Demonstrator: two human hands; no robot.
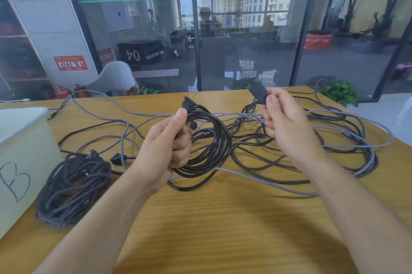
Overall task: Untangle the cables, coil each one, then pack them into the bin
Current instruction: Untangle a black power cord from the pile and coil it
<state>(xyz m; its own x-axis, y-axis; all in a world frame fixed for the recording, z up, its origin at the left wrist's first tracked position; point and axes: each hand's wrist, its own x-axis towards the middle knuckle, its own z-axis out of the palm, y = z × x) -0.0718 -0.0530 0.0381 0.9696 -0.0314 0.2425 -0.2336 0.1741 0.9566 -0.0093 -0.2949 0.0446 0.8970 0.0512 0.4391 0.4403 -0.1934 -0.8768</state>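
1. Nearest on the wooden table (223,218), at the left, a braided black-and-grey cable (71,186) lies already coiled, just beside the white bin (24,140) marked "B". It looks soft and floppy, so it should be lifted by the whole bundle or the loops will likely slump apart.
2. The left hand (165,146) is closed around a coil of glossy black power cable (207,146), thumb pressing near one plug at the top. This cord looks stiffer and springier than the braided ones; I judge it will try to uncoil, so the grip belongs across all the loops where they cross.
3. The right hand (283,122) pinches the cord's other plug (259,92) between thumb and fingers. The moulded plug is the firm part, and a better hold than the smooth jacket, which could slip.
4. Beyond and to the right, grey braided cables (334,146) and black loops are spread in a tangle, crossing each other and passing under the held coil. They seem light and limp; pulling hard would probably tighten any knots, so feeding an end through looks safer.
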